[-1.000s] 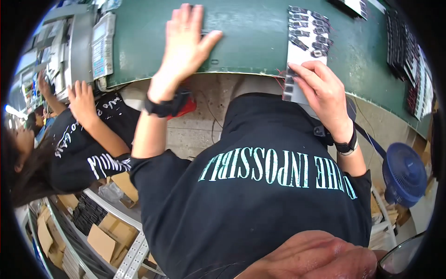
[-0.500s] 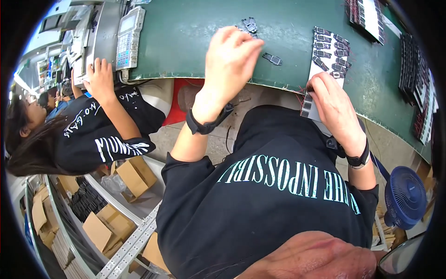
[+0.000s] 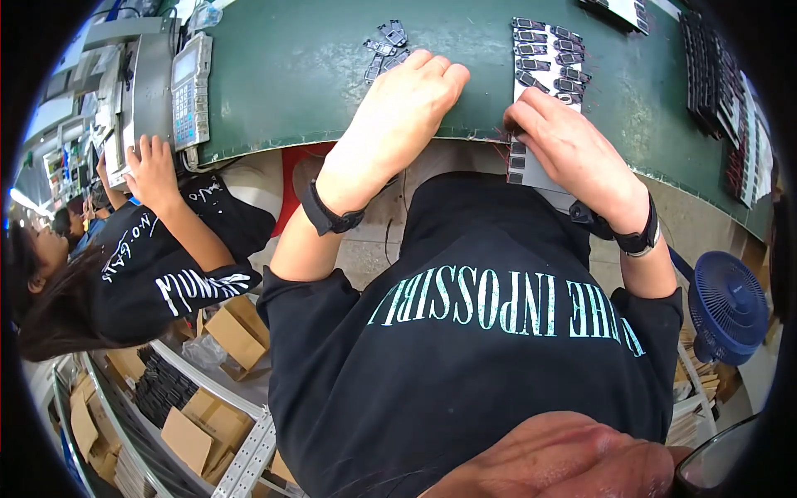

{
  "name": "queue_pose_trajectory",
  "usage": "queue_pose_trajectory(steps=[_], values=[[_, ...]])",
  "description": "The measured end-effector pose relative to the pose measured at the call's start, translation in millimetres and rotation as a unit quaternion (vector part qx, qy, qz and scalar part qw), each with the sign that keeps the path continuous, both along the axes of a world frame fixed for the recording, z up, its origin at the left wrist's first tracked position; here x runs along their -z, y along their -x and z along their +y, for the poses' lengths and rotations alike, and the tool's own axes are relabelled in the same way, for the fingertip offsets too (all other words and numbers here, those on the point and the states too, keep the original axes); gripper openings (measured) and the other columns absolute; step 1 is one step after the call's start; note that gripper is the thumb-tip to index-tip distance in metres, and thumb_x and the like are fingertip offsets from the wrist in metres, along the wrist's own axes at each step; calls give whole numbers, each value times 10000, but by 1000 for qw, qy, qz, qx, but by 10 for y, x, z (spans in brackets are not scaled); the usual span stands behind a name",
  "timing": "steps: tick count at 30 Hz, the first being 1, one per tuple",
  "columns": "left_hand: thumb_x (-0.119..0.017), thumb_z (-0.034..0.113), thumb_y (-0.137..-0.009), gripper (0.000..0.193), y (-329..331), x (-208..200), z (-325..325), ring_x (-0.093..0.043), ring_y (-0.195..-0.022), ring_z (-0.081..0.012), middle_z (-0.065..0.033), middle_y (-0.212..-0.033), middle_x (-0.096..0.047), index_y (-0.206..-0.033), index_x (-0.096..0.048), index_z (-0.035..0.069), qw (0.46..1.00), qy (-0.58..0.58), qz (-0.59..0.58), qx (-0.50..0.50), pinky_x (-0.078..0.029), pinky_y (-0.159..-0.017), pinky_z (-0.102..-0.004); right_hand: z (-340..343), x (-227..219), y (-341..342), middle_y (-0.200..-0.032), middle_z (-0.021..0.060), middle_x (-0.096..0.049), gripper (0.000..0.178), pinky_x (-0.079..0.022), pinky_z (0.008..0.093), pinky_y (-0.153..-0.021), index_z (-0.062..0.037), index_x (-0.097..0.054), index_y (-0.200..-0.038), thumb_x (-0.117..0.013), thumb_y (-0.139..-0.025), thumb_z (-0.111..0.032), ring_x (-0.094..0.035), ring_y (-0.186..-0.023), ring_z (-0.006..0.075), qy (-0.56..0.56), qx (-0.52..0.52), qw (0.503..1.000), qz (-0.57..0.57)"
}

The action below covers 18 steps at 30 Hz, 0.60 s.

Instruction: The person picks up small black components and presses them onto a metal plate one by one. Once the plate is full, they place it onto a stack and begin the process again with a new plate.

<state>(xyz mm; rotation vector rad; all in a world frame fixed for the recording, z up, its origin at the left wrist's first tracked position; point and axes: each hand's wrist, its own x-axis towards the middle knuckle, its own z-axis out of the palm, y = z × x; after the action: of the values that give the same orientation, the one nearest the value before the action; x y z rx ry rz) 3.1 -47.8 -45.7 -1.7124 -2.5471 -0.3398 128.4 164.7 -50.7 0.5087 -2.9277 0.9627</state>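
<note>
Left hand (image 3: pixel 400 109) curled beside a loose pile of small black parts (image 3: pixel 381 48) — right hand (image 3: pixel 569 141) bent over a white strip (image 3: pixel 551 76).

The left fingertips are turned out of sight, so whether they pinch a part cannot be told; the pile lies just beyond the knuckles on the green table (image 3: pixel 282 79), its near edge covered by them. The right fingers bunch at the strip's left edge, near the table's rim — too shadowed to tell if they grip anything. That hand hides the strip's middle; two rows of black parts sit on it beyond the fingers, and its near end juts past the rim. Another strip (image 3: pixel 623 12), farther off, is cut by the upper border.
</note>
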Motion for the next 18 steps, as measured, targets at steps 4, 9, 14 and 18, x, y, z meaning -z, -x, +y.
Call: queue_pose_trajectory(steps=[4, 9, 14, 18], values=[[-704, 37, -838, 222, -54, -7, 21, -626, -918, -278, -92, -973, -646, -1059, -716, 49, 999, -13, -14, -29, -545, -807, -357, -18, 3, -68, -980, 137, -564, 262, -506, 408, -760, -16, -613, -1129, -620, -871, 30, -603, -891, 333, 11, 28, 999, 14], [-702, 13, -860, 196, -61, -6, 110, -678, -815, -247, -99, -984, -677, -1043, -743, 69, 962, -241, -96, -80, -559, -727, -322, 74, 4, -85, -974, 105, -619, 246, -504, 345, -755, -8, -649, -1135, -640, -892, 24, -619, -841, 247, 122, 130, 979, 100], [-699, -6, -919, 220, -187, 47, 261, -714, -809, -153, -89, -1006, -730, -1136, -733, 14, 830, -380, -367, -179, -578, -716, -254, 53, -202, -109, -990, 54, -666, 199, -490, 273, -756, 3, -674, -1129, -644, -932, 11, -609, -835, 137, 173, 277, 940, 100], [-699, 0, -921, 174, -271, 138, 445, -708, -785, -128, -72, -990, -730, -1089, -743, -10, 699, -471, -512, -164, -580, -702, -249, -18, -83, -121, -1036, 23, -677, 185, -475, 229, -758, 3, -672, -1154, -628, -975, -14, -586, -857, 74, 415, 304, 856, 58]])
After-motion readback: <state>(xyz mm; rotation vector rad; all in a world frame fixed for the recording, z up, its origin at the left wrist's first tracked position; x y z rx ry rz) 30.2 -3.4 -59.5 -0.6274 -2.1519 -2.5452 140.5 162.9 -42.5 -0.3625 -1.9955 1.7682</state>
